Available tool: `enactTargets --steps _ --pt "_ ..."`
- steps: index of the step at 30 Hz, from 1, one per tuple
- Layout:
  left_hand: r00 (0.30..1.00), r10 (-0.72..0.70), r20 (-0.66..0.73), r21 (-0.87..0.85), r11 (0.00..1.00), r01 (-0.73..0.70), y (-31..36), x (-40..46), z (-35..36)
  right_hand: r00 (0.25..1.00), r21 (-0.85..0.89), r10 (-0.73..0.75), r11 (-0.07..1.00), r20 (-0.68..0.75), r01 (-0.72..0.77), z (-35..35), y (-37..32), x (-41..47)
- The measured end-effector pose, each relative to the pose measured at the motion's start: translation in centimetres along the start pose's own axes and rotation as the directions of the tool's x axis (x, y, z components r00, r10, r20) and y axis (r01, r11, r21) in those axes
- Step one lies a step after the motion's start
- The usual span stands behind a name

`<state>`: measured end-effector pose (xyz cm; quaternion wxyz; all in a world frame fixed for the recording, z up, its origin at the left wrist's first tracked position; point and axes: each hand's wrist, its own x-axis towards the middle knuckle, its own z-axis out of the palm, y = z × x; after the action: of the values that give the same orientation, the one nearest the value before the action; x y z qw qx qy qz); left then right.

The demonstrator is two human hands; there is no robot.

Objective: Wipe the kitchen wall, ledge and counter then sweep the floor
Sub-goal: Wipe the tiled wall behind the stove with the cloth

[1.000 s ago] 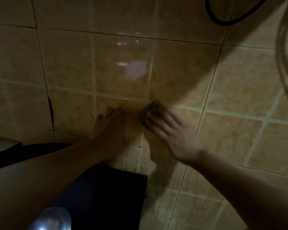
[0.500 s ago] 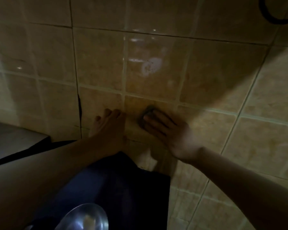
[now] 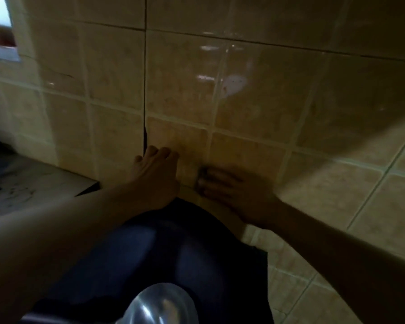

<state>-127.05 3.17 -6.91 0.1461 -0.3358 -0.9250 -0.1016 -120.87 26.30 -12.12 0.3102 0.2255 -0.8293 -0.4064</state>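
Dim light, right side blurred. Right hand (image 3: 229, 190) pressed a small dark scrubbing pad (image 3: 202, 175) flat against the tiled wall (image 3: 255, 101), low, fingers extended over it. Left hand (image 3: 153, 174) braced open-palmed beside a dark crack (image 3: 145, 136). Risk: the pad could snag the crack or slip from wet fingers.

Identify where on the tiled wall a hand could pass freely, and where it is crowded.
Free: the tiled wall above both hands and right of the right hand. Crowded: low down, where the left hand presses beside the dark crack and the right hand rubs with a scrubber.
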Motion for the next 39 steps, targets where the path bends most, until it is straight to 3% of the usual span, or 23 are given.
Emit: enactTargets --steps 2,4,10,14,16,23,25,27,29,32,34,35,37,39 --pt "1.000 0.016 0.011 0.003 1.000 -0.016 -0.6 -0.1 0.1 0.999 0.083 -0.022 0.996 0.036 0.019 -0.3 -0.7 0.2" --pt "0.999 0.034 0.018 0.012 0.999 -0.034 -1.3 0.2 -0.2 0.998 0.103 0.056 0.993 0.006 -0.057 -1.1 1.1 2.4" --pt "0.998 0.012 0.067 -0.002 1.000 -0.012 -3.9 1.2 -0.7 0.972 -0.102 0.220 0.972 0.078 -0.212 -2.4 3.5 8.2" --pt "0.994 -0.011 0.111 -0.022 1.000 0.014 -5.6 1.0 0.3 0.976 -0.020 -0.076 0.996 0.203 0.081 -0.3 -0.4 6.3" --pt "0.993 -0.023 0.118 -0.037 0.999 0.027 -6.3 1.1 0.5 0.970 -0.007 -0.134 0.990 0.204 0.138 -0.1 -0.2 6.3" --pt "0.990 -0.055 0.127 -0.073 0.995 0.064 -8.5 2.1 -0.5 0.981 -0.094 0.176 0.981 0.075 -0.169 -2.4 3.5 12.9" --pt "0.987 -0.065 0.148 -0.077 0.994 0.077 -9.0 2.0 -0.2 0.988 -0.069 0.101 0.993 0.121 -0.093 -1.2 1.4 12.5" --pt "0.985 -0.057 0.165 -0.072 0.995 0.070 -9.6 1.8 0.1 0.972 -0.007 -0.100 0.995 0.211 0.104 0.2 -0.7 11.3" --pt "0.984 -0.054 0.170 -0.085 0.994 0.070 -10.3 1.7 0.2 0.950 0.046 -0.204 0.979 0.238 0.199 0.4 -1.6 10.8" --pt "0.983 -0.042 0.180 -0.113 0.992 0.063 -11.5 2.1 -0.3 0.984 0.117 -0.093 0.990 0.153 0.075 -0.4 0.0 12.7" --pt "0.982 -0.054 0.180 -0.109 0.991 0.075 -12.4 2.5 -0.7 0.996 0.067 0.047 0.996 0.073 -0.052 -1.2 1.9 15.4" --pt "0.982 -0.062 0.180 -0.106 0.991 0.082 -12.7 2.7 -0.7 0.987 0.044 0.113 0.992 0.111 -0.119 -1.5 2.3 16.6" --pt "0.979 -0.071 0.192 -0.106 0.990 0.093 -13.5 2.9 -0.5 0.991 -0.010 0.134 0.991 0.018 -0.134 -0.9 2.1 17.6" --pt "0.974 -0.075 0.214 -0.106 0.989 0.099 -14.3 2.9 -0.2 0.999 -0.089 0.033 0.996 0.029 -0.031 0.6 0.0 17.1"
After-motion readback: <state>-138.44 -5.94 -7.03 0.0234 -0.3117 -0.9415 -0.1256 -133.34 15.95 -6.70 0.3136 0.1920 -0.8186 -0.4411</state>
